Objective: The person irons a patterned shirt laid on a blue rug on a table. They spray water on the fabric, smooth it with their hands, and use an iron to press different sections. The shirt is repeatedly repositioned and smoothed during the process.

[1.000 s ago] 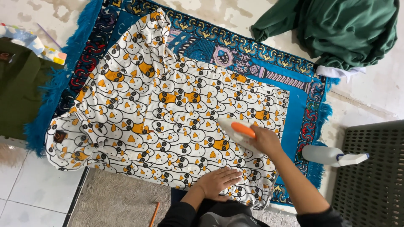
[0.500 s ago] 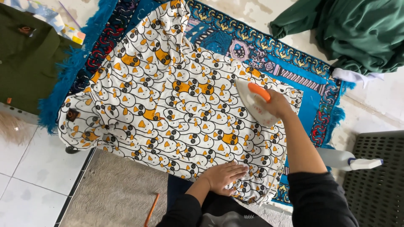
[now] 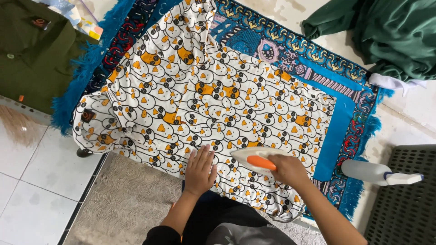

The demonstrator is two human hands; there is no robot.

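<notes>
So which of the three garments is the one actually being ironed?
The white, orange and black patterned one, spread over the blue rug: the left hand flattens it and the right hand holds the iron on it. The olive shirt and green cloth lie aside.

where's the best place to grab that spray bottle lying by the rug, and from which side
Probably around the clear body of the spray bottle, coming down from above. It lies on its side between the rug's fringe and the dark grid mat, so its round flank faces up, and the white nozzle end is narrower and awkward.
</notes>
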